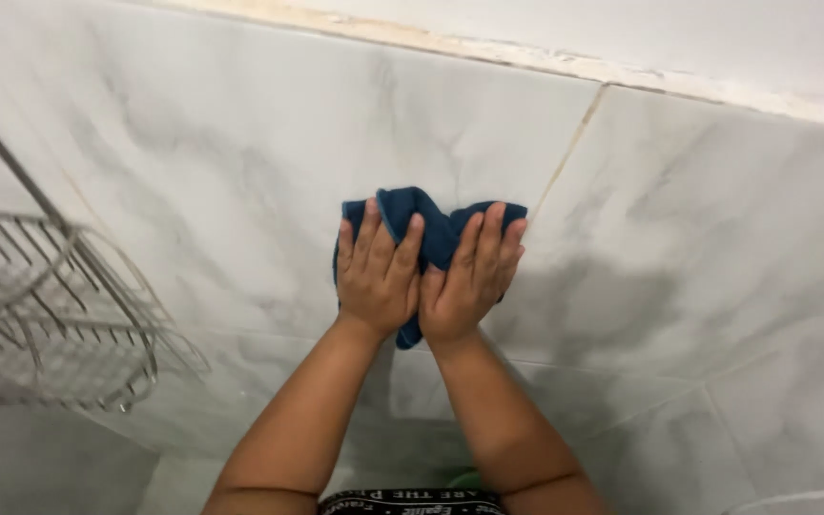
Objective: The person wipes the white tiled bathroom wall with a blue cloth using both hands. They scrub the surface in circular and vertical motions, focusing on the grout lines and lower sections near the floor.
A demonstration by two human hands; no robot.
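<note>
At the centre of the frame, the left hand (377, 272) and right hand (469, 272) lie flat, fingers spread, side by side, pressing a dark blue cloth (431, 229) against the marbled wall tiles (240, 143). A wire rack (50, 305) hangs at the left.

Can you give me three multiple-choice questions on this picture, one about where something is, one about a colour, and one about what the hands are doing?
1. Where is the wire rack?
A. on the wall to the left of the hands
B. right of the hands
C. directly above the cloth

2. What colour is the cloth?
A. white
B. dark blue
C. red

3. How do the hands meet the cloth?
A. only one hand touches it
B. both hover clear of it
C. both press flat on it, side by side

Answers: 1 A, the rack hangs at the left edge. 2 B, the folds are dark blue. 3 C, the left hand and right hand lie on it against the marbled tile wall.
</note>
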